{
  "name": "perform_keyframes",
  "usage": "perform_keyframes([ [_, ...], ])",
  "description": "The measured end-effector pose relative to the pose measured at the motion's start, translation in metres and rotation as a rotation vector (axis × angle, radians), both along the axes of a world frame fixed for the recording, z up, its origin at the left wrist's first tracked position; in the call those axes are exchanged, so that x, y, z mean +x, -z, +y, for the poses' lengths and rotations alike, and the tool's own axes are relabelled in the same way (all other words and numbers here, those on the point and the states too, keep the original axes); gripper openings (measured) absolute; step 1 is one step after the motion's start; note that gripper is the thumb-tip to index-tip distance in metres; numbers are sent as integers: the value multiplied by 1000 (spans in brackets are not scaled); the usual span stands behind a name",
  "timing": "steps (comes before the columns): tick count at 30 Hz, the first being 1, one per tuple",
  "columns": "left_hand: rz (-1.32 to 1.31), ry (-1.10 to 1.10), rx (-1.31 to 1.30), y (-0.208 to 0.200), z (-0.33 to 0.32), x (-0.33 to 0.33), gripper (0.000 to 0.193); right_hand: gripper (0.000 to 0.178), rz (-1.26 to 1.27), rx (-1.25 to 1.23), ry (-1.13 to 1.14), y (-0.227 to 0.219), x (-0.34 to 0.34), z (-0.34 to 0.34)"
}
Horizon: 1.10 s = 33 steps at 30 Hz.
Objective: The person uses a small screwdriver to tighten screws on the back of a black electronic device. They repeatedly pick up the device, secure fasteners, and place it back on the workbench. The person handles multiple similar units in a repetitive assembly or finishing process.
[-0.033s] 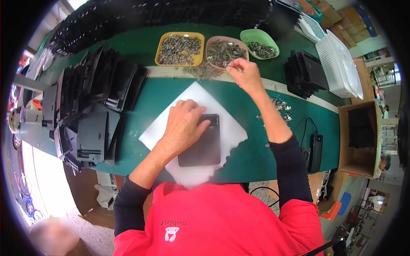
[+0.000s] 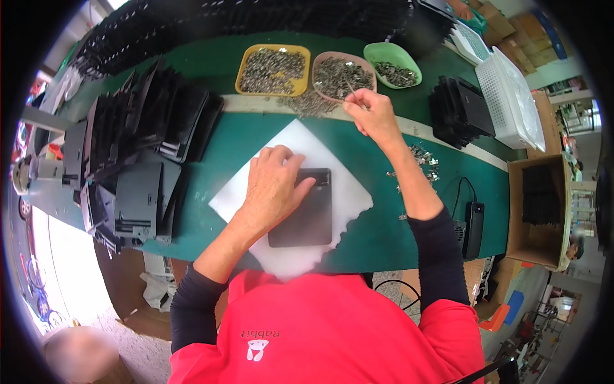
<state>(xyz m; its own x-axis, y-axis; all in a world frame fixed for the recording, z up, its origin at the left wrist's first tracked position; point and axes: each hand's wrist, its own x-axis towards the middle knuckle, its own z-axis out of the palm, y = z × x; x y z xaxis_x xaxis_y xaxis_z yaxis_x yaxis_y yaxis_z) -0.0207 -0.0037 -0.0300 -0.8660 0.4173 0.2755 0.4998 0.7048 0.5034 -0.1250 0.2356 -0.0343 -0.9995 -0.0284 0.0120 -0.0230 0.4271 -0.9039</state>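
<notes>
A flat black plastic panel (image 2: 300, 217) lies on a white foam sheet (image 2: 342, 185) in front of me. My left hand (image 2: 272, 189) rests over its upper left side, thumb on the panel near a slot and fingers bent at the edge; the palm hides that corner. My right hand (image 2: 373, 114) pinches a thin metal tool (image 2: 352, 91), which looks like tweezers. Its tip points into the pink bowl (image 2: 316, 83) of small metal parts (image 2: 339, 72). Whether the tip holds a part is too small to tell.
A yellow tray (image 2: 242, 80) and a green bowl (image 2: 417, 69) of metal parts flank the pink bowl. Black panels stack at left (image 2: 141, 198) and right (image 2: 464, 109). Loose metal clips (image 2: 425, 163) lie beneath my right forearm, beside a black corded device (image 2: 473, 227).
My right hand has drawn slightly back toward me at the pink bowl's near rim, and more of the thin tool shows. My left hand stays on the panel.
</notes>
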Motion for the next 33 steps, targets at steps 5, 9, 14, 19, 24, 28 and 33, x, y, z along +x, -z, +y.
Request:
perform_keyframes([
  [5, -118, -98, 26, 6, -4, 19, 39, 13, -315, -95, -364, -23, 67, -18],
  [9, -201, -98, 146, 6, -6, 17, 45, 13, -339, -46, -364, -20, 81, -27],
  [14, -289, -279, 337, -10, -19, 48, 61, 12, -367, -148, -298, -13, 97, -25],
  [19, -554, -342, 318, -5, -22, 79, 65, 10, -318, -146, -299, -9, 98, -28],
  [24, -574, -250, 689, 4, -16, 56, 50, 10, -194, -123, -284, -14, 90, -12],
  [28, -689, -2, 477, 6, -28, -14, 39, 12, -193, 54, -363, -27, 89, -9],
  [33, -726, 107, 210, -1, -16, -61, 29, 15, -158, 247, -417, -25, 90, -12],
])
